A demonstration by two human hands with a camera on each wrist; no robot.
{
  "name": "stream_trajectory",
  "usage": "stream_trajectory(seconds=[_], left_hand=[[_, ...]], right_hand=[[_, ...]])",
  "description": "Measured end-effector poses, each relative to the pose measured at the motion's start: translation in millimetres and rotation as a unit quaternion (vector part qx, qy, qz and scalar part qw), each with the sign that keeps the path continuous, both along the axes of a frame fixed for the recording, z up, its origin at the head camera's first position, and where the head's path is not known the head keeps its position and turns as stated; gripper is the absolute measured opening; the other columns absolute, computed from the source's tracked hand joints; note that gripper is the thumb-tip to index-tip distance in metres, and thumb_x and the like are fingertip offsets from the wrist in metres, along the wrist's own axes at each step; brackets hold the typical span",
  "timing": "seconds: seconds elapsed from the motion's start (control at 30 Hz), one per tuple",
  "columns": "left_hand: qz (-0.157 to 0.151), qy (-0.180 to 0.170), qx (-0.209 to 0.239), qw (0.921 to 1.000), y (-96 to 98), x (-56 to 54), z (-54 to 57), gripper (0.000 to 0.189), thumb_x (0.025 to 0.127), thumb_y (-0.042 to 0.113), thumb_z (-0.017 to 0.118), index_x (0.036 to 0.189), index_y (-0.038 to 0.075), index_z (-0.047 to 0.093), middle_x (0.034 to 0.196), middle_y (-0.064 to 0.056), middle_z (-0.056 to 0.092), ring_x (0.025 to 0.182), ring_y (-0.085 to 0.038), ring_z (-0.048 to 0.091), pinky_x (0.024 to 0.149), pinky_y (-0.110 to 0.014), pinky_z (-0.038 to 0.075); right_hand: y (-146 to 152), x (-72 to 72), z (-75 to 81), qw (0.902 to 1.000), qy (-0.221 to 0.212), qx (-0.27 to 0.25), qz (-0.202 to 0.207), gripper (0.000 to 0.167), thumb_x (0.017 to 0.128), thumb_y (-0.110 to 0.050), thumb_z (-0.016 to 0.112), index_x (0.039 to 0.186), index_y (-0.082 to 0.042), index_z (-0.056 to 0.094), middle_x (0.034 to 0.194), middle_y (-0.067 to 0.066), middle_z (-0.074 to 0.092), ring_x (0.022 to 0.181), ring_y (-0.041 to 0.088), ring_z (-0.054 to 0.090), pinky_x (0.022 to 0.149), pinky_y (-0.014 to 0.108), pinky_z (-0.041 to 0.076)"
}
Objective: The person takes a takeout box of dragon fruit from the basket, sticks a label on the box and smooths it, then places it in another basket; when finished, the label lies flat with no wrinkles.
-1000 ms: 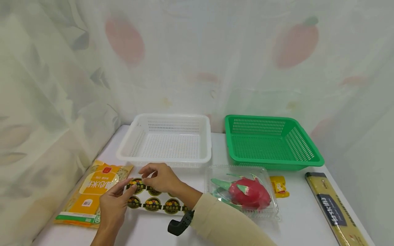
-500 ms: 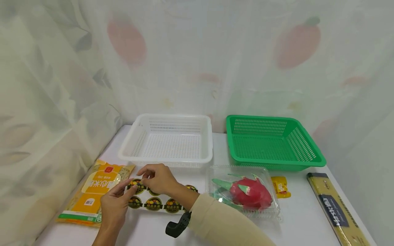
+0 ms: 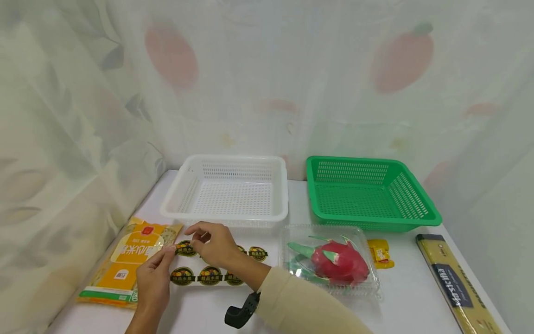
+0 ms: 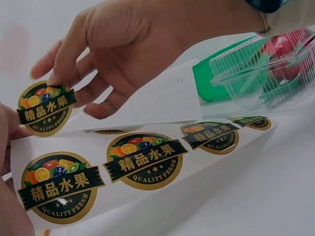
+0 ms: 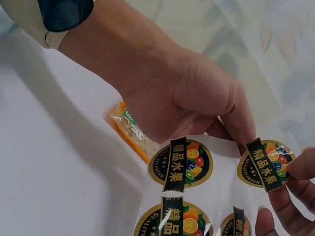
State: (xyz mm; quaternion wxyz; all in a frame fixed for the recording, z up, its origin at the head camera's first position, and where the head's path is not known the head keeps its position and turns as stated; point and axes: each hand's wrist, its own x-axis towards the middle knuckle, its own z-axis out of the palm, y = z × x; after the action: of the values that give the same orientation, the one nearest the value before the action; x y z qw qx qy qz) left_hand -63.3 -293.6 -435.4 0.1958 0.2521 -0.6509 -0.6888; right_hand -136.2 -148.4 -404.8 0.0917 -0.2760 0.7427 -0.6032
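A white sheet of round black-and-gold fruit stickers (image 3: pixel 197 274) is held above the table. My left hand (image 3: pixel 154 276) grips its left end, with the thumb at the edge of a corner sticker (image 4: pixel 47 108). That sticker stands partly away from the backing in the left wrist view. My right hand (image 3: pixel 214 243) reaches across from above and pinches the sticker's upper edge, the thumb tip against it; in the right wrist view the sticker (image 5: pixel 266 164) lies between both hands. Part of the sheet is hidden behind the right hand and forearm.
Behind the hands stand a white basket (image 3: pixel 167 208) and a green basket (image 3: pixel 319 214). A dragon fruit (image 3: pixel 340 262) lies in a clear plastic box (image 3: pixel 292 232). An orange snack bag (image 3: pixel 121 269) is at left; a small yellow packet (image 3: pixel 379 253) and a long noodle pack (image 3: pixel 454 283) are at right.
My left thumb has drawn back and up from the sheet's face to the sticker's edge. The sheet has tilted slightly, showing more of the front row. My right hand has barely moved.
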Motion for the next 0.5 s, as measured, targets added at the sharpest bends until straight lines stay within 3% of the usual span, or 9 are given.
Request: stream_trajectory(seconds=[0.33,0.5], left_hand=[[-0.019,-0.017,-0.062,0.9978,-2.3,-5.8,-3.2,0.029,0.094,0.008,0.063,0.118,-0.007,0.065,0.095,0.013,0.067,0.094,-0.007,0.059,0.074,-0.015,0.049],[-0.033,-0.048,-0.099,0.9934,-4.7,-9.0,-7.8,0.027,0.094,0.008,0.062,0.118,-0.005,0.065,0.108,0.002,0.066,0.099,-0.009,0.056,0.075,-0.012,0.047]], right_hand=[[18.5,-1.3,10.2,0.9997,0.017,0.003,0.015,0.024,0.089,-0.006,0.065,0.104,-0.024,0.071,0.080,-0.011,0.060,0.072,0.007,0.060,0.053,0.023,0.049],[28.6,-0.3,17.5,0.9993,0.025,-0.002,0.027,0.026,0.089,-0.005,0.064,0.106,-0.024,0.071,0.081,-0.011,0.060,0.069,0.007,0.059,0.050,0.023,0.047]])
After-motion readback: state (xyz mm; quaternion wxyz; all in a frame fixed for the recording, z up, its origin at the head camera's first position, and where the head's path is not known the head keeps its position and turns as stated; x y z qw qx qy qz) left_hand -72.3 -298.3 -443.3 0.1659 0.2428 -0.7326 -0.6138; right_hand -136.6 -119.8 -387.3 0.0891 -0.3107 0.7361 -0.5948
